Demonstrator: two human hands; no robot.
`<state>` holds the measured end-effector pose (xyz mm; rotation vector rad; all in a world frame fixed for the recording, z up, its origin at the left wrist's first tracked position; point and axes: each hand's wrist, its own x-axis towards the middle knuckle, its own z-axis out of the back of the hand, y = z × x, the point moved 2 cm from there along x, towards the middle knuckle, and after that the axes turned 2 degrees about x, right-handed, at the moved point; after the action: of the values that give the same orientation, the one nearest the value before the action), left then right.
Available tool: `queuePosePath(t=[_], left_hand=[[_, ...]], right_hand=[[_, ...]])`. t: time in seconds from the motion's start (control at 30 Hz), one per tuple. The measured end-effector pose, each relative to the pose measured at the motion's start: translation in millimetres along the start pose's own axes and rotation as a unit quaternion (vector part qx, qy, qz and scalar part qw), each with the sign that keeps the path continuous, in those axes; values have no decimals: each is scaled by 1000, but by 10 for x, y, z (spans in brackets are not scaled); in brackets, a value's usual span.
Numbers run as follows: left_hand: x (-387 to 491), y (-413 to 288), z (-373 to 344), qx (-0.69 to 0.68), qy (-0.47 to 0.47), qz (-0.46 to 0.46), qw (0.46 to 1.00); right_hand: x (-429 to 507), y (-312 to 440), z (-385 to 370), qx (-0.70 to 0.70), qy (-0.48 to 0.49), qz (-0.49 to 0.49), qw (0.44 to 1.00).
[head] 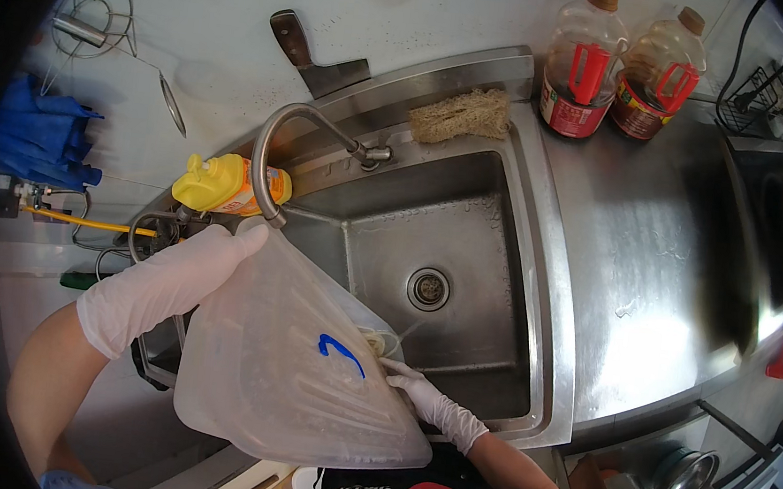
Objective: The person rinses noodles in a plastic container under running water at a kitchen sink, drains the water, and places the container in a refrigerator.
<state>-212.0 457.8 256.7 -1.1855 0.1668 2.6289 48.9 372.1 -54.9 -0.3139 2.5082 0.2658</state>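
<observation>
A large translucent plastic container (280,368) is tilted over the near left part of the stainless-steel sink (393,230), its ribbed side turned up and marked with a blue stroke (342,354). My left hand (221,256), in a white glove, grips its upper corner just under the faucet spout (274,212). At the container's right edge is my right hand (420,392), also gloved, with its fingers at the rim and partly hidden. Beside those fingers a pale, stringy material (376,342) shows at the edge; I cannot tell what it is. The sink drain (428,289) is visible.
Behind the sink lie a brown loofah scrubber (460,115) and a yellow detergent bottle (234,185). A cleaver (317,60) rests against the wall. Two red-handled plastic bottles (580,86) stand on the steel counter (615,266). Blue cloths (45,133) hang at left.
</observation>
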Motion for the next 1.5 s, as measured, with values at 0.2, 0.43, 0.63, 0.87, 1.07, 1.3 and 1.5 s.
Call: queuePosePath(t=[0.2,0.43,0.63,0.87,1.07,1.3,1.5], left_hand=[[34,-38,-22,-15,15,-10,1000],[81,-86,-24,-27,31,13,999],[115,-132,-26,-17,28,23,999],[162,-104,-11,-12,18,30,999],[173,-132,-3,-14,45,23,999],[173,-203,-15,-30,68,15,997],[256,-126,0,-12,70,11,997]], right_hand=[[3,18,-9,12,4,-18,1000],[49,4,16,29,10,-32,999],[55,26,16,34,5,-38,999],[85,20,28,45,9,-35,998],[107,1,55,43,12,-32,998],[133,-5,77,31,8,-32,999],[160,-34,90,33,13,-36,999]])
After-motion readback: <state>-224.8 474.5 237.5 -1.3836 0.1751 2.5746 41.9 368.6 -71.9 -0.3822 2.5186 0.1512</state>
